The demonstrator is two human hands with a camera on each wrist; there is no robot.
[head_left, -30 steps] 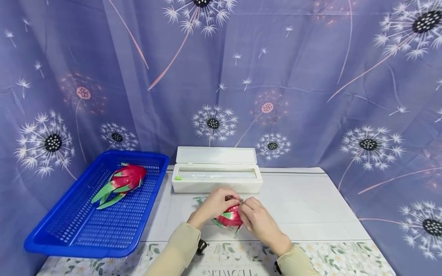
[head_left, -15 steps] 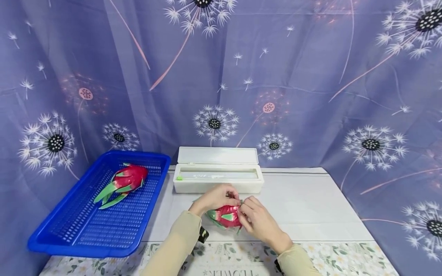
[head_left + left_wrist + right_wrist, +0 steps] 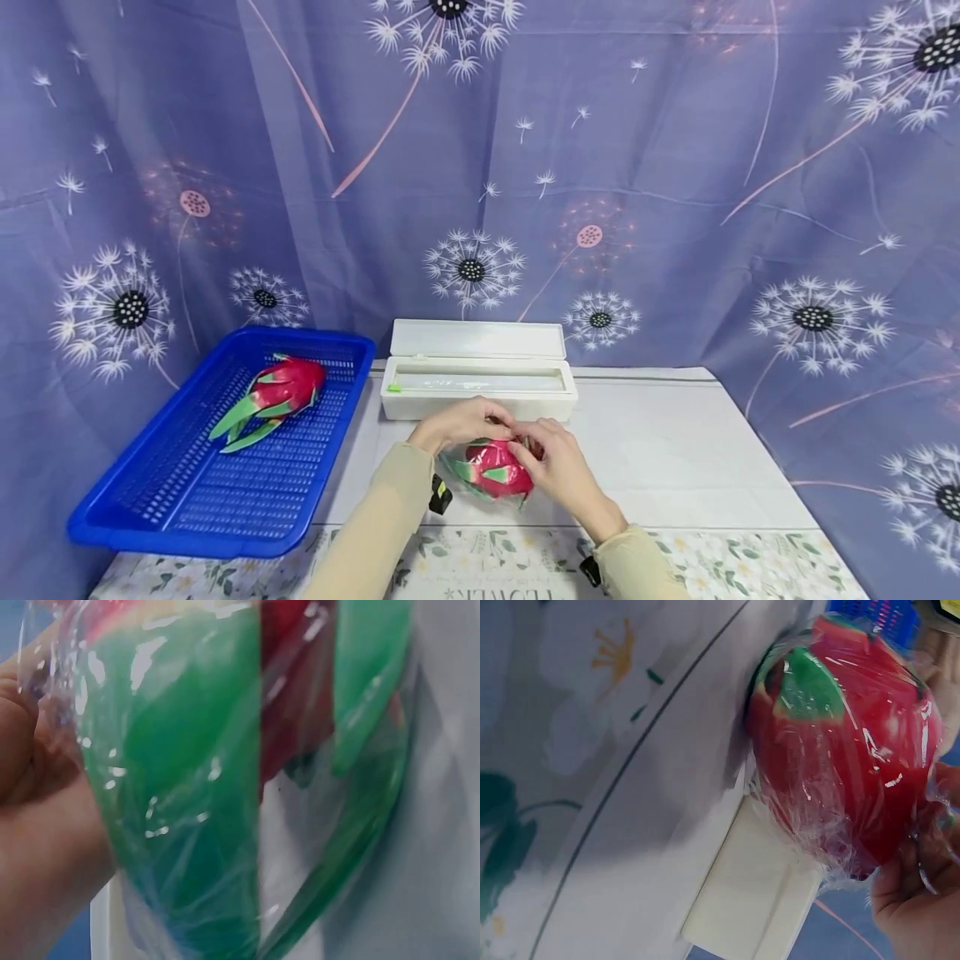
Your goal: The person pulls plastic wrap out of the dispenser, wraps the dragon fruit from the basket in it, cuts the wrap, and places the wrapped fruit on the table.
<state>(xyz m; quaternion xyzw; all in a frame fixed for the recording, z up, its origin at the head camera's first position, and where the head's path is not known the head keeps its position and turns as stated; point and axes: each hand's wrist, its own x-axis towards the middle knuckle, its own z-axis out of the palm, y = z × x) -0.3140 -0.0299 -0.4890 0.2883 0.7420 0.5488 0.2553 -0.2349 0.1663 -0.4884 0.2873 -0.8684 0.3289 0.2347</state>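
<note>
Wrapped dragon fruit [image 3: 491,461], left hand [image 3: 463,419] grip unclear

A hand could pass most freely on the right — over the white tabletop [image 3: 675,450] between the right hand [image 3: 558,458] and the curtain [image 3: 637,167]. Straight ahead, the white box [image 3: 427,402] with its raised lid blocks the way just beyond both hands. On the left stands the blue basket's rim [image 3: 303,537], with a narrow strip between it and the left sleeve [image 3: 382,508]; below the meeting fingertips, the wrapped red fruit [image 3: 502,483] fills the space.
</note>
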